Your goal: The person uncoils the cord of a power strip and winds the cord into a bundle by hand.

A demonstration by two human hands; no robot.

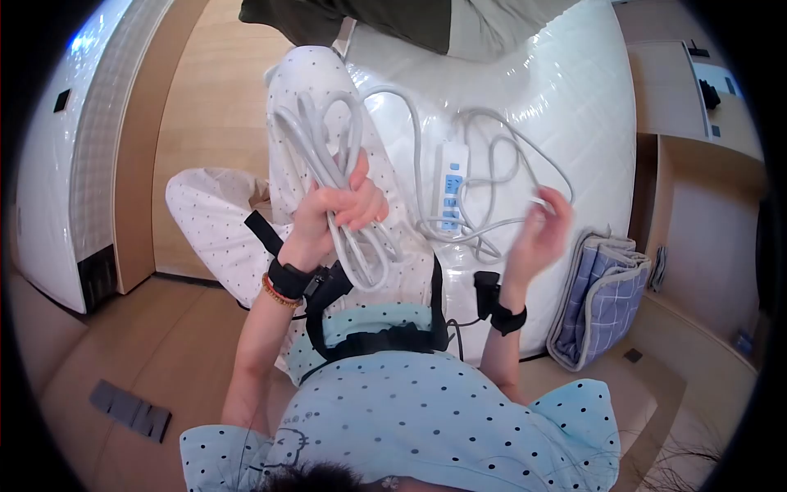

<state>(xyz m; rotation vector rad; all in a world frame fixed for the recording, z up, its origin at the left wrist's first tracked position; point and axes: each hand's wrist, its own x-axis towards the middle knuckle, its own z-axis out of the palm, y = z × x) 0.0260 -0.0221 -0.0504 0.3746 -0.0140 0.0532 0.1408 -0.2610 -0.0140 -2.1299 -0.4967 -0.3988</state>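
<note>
My left hand (344, 205) is closed round a looped bundle of thick pale grey cable (316, 152), held above my lap. From the bundle a strand runs across to a white power strip (452, 184) with blue socket faces, which lies on the plastic-covered mattress (557, 82). More loose loops of the cord (518, 152) spread around the strip. At the right of these loops my right hand (541, 230), slightly blurred, has its fingers curled in a pinch on a strand of the cord. Part of that strand is hidden by the fingers.
A folded blue checked quilted cloth (602, 299) stands at the mattress's right side. Dark and grey fabric (426, 25) lies at the far edge. A grey strip-like object (131, 410) rests on the floor at lower left. Another plastic-wrapped mattress (74, 180) stands upright at left.
</note>
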